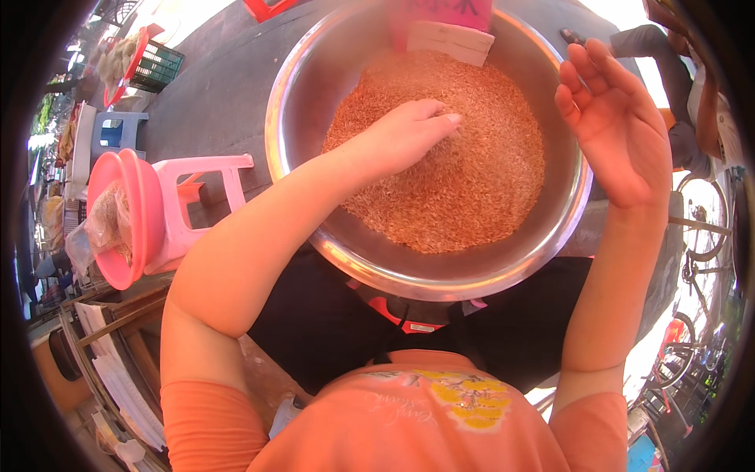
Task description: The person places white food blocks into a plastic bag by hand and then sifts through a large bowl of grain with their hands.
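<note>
A wide stainless steel basin stands before me, holding a heap of reddish-brown grain that looks like unpolished rice. My left hand is over the middle of the heap, palm down, with its fingertips at the grain; whether grains lie within its fingers is hidden. My right hand is raised at the basin's right rim, palm showing, fingers apart and nothing in it. A pink sign bearing writing and a pale block stand at the heap's far edge.
On the left, a pink plastic stool stands by pink basins with a plastic bag of grain. Farther off are a blue stool and a green crate. At the right are another person and bicycles.
</note>
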Motion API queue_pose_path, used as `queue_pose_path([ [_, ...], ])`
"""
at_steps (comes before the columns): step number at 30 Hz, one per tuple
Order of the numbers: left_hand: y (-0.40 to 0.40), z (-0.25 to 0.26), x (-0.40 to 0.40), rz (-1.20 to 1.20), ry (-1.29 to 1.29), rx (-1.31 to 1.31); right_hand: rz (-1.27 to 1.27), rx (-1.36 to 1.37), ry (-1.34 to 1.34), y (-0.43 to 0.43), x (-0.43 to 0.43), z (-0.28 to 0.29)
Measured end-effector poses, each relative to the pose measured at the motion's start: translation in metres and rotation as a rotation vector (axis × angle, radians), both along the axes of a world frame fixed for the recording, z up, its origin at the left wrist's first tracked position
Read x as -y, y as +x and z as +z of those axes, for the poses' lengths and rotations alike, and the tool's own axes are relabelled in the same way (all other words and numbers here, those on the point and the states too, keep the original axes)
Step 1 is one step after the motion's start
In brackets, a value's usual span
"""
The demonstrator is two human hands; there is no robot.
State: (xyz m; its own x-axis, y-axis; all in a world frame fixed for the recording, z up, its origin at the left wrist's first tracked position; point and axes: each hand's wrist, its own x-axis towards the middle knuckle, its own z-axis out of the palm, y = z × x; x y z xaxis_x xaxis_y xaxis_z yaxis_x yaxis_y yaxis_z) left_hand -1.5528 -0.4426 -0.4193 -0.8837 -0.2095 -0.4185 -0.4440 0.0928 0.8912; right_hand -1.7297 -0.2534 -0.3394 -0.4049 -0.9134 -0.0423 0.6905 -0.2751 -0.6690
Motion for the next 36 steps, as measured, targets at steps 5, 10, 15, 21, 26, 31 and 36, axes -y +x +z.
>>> queue_pose_path([
  [5,-0.001,0.032,-0.017,0.010,0.105,-0.180,-0.027,-0.021,0.071,0.001,0.004,-0.005],
  [10,0.004,0.009,0.029,-0.030,-0.550,-0.064,-0.056,-0.044,0.097,0.001,0.006,-0.007],
  [15,0.026,-0.011,0.051,-0.226,-0.776,0.417,-0.087,-0.077,0.150,0.003,0.006,-0.006],
  [21,0.037,-0.014,0.045,-0.318,-0.552,0.566,-0.077,-0.138,0.132,0.011,0.009,0.002],
  [26,0.041,-0.012,0.029,-0.096,-0.131,0.601,-0.083,-0.172,0.122,0.011,0.007,0.005],
  [31,0.032,0.025,0.006,-0.046,0.086,0.419,-0.107,-0.219,0.151,0.016,0.009,0.006],
  [36,0.016,0.055,0.004,-0.091,0.156,0.118,-0.180,-0.325,0.250,0.015,0.015,0.001],
])
